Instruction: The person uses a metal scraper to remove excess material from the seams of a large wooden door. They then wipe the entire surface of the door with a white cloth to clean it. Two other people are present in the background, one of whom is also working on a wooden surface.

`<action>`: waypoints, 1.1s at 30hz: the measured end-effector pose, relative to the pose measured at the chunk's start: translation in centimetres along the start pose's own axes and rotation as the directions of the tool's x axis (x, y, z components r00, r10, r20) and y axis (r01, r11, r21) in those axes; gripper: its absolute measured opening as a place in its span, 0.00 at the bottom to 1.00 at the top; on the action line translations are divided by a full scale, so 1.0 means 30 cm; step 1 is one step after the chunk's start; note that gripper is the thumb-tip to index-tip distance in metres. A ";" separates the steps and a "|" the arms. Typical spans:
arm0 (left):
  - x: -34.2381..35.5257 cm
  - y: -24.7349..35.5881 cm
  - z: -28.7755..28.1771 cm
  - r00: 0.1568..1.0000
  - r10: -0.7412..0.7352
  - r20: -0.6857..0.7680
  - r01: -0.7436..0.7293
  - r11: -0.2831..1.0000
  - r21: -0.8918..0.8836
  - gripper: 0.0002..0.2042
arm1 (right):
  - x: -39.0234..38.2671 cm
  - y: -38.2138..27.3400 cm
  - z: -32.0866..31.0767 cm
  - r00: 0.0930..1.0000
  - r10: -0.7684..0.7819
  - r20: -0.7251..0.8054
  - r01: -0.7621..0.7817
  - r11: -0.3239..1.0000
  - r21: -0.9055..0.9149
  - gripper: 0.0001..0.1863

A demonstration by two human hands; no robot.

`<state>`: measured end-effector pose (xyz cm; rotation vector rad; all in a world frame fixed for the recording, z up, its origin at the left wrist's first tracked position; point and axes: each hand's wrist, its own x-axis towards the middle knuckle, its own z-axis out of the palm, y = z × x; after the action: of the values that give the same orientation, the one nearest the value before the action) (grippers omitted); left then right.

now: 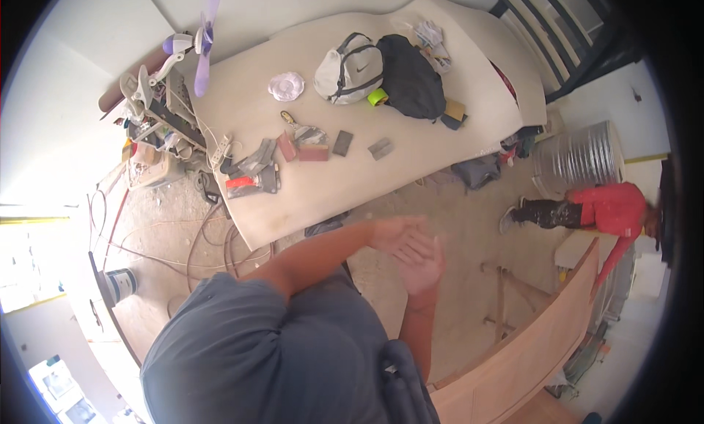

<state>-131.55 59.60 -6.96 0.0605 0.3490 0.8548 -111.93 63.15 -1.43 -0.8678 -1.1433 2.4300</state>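
My two bare hands meet in front of my body, over the floor just off the near edge of the covered table [315, 204]. My left hand [396, 232] reaches across from the left, fingers stretched out and somewhat blurred. Against it my right hand [422, 266] is raised, its palm showing and its fingers extended. I see no object in either hand. Beyond them on the table lie a grey sanding block [380, 148], a dark block [342, 143], reddish blocks [314, 153], and a scraper with an orange handle [240, 182].
A grey-white backpack [348, 71], a black bag [411, 76] and a green tape roll [377, 97] rest on the table. A purple-bladed fan [204, 39] stands left. Hoses [192, 255] cross the floor. At right, a person in red [609, 208] touches a wooden panel [535, 343].
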 end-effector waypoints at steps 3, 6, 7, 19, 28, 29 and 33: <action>-0.145 -0.002 -0.425 0.732 0.446 -0.515 -0.010 0.763 0.647 0.33 | -0.022 -0.012 0.026 0.987 0.157 0.033 -0.155 0.885 0.440 0.43; -0.281 -0.068 -1.017 0.061 0.767 -0.639 0.701 0.423 0.575 0.24 | -0.178 0.070 -0.216 0.986 0.162 0.022 -0.163 0.953 0.254 0.42; -0.394 -0.066 -1.249 -0.012 0.824 -0.566 0.836 0.319 0.447 0.20 | -0.193 0.088 -0.247 0.959 0.233 -0.160 -0.247 0.966 -0.071 0.39; -0.834 0.792 -1.922 -0.410 0.599 -0.687 0.648 0.722 0.243 0.39 | -0.528 0.173 -0.219 0.104 0.309 -0.946 -0.994 0.053 -0.092 0.31; -0.959 1.307 -2.309 -0.312 0.760 -0.570 0.626 0.616 0.479 0.38 | -0.639 0.279 -0.069 -0.090 0.567 -0.819 -0.883 0.334 0.328 0.29; -0.951 1.316 -2.272 -0.346 0.717 -0.605 0.578 0.671 0.465 0.39 | -0.658 0.326 -0.043 -0.106 0.592 -0.799 -0.859 0.350 0.373 0.29; -1.028 1.126 -2.078 -0.547 0.393 -0.739 0.293 0.917 0.271 0.42 | -0.768 0.489 -0.134 0.198 0.468 -0.861 -0.882 0.468 0.052 0.26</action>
<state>-195.02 53.38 -50.68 -0.4573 2.6044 0.6202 -92.12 44.42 -5.84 -2.8837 -1.0144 1.6666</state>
